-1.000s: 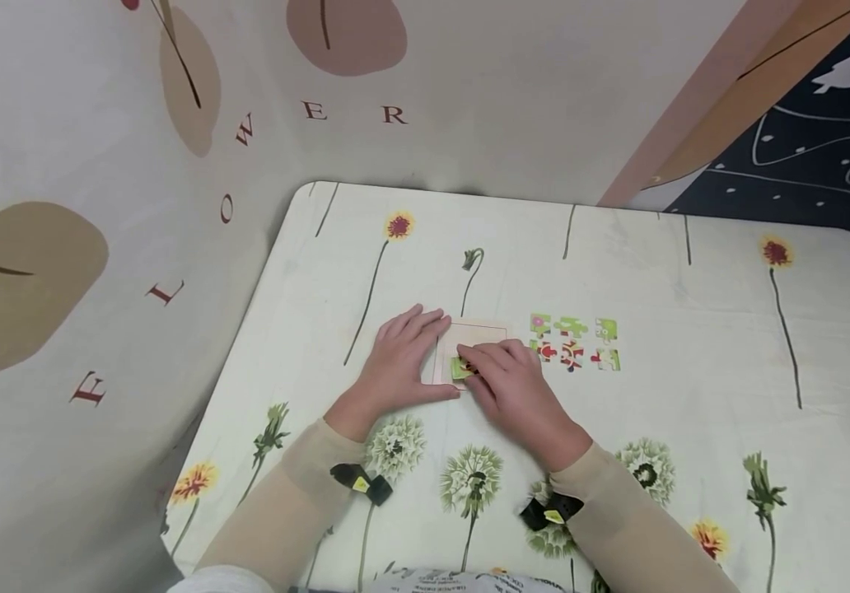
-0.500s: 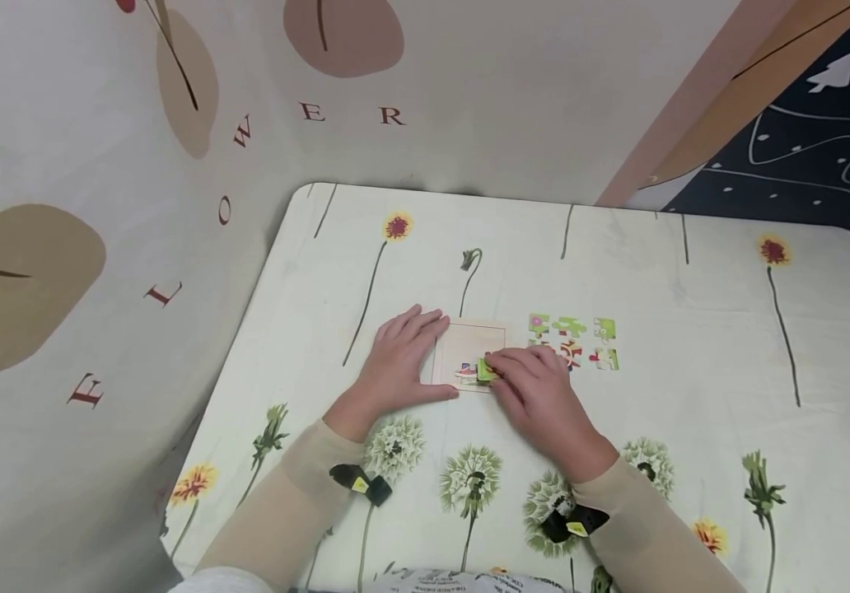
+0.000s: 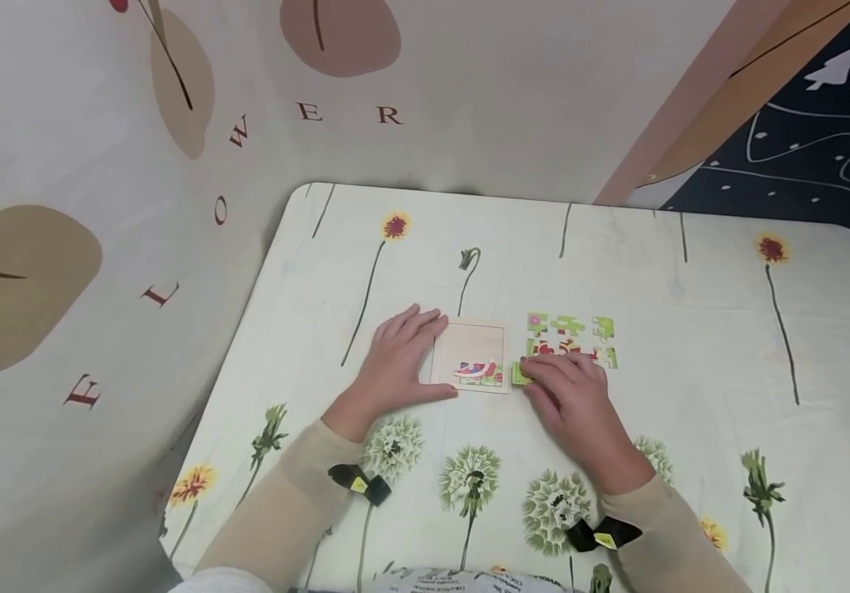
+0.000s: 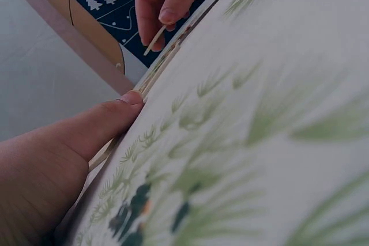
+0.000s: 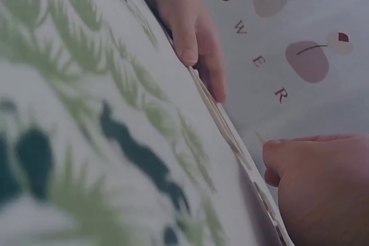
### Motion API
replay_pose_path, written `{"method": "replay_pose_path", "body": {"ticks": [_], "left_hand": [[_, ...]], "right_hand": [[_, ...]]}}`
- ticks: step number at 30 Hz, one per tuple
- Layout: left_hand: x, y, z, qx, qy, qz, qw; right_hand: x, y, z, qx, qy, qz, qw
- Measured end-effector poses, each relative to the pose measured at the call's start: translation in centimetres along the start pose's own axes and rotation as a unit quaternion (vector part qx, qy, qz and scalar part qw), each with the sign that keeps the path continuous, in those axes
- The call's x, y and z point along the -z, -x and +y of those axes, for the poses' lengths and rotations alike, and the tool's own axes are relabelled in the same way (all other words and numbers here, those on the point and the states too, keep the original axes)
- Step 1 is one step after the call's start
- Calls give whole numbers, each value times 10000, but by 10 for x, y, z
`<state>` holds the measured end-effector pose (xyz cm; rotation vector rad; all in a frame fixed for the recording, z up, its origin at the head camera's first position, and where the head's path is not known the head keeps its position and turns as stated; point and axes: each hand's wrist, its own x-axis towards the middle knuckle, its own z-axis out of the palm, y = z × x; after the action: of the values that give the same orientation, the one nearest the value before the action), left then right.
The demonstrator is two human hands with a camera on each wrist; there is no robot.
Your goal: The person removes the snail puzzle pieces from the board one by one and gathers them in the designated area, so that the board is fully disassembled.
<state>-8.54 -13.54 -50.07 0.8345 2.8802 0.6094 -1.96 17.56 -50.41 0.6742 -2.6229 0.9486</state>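
Observation:
In the head view, my left hand [image 3: 400, 362] lies along the left side of a shallow puzzle tray [image 3: 469, 339]. Its fingers are extended at the far corner, and its thumb touches the near edge. Joined puzzle pieces [image 3: 479, 373] with red, white and green print fill the tray's lower right part. Just right of the tray, my right hand [image 3: 572, 403] pinches a green puzzle piece [image 3: 518, 375] between thumb and fingers. The left wrist view shows this thin piece [image 4: 154, 41] tilted and raised above the table. Fingers partly cover its printed face.
Several loose puzzle pieces [image 3: 567, 326] lie in two rows beyond the right hand, which partly hides the nearer row. A flower-print cloth [image 3: 692, 346] covers the table. A printed curtain [image 3: 514, 99] stands behind the far edge.
My right hand has moved right with the green puzzle piece, from over the tray to beside it. This uncovers the joined pieces in the tray. My left hand has stayed in place.

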Motion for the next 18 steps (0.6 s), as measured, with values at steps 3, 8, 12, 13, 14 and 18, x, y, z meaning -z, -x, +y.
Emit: {"method": "replay_pose_path", "body": {"ticks": [3,8,12,13,14,18], "left_hand": [[0,0,0,9,-3,-16,10000],[1,0,0,-12,10,4,10000],[1,0,0,-13,32,17,10000],[0,0,-1,-10,33,22,10000],[0,0,-1,-8,40,28,10000],[0,0,-1,5,37,13,10000]], "right_hand": [[6,4,2,-78,68,15,9999],[11,10,2,-11,204,93,9997],[12,13,1,119,297,162,9994],[13,13,1,143,318,167,9993],[13,13,1,154,333,161,9992],[14,14,1,181,365,164,9990]]}}
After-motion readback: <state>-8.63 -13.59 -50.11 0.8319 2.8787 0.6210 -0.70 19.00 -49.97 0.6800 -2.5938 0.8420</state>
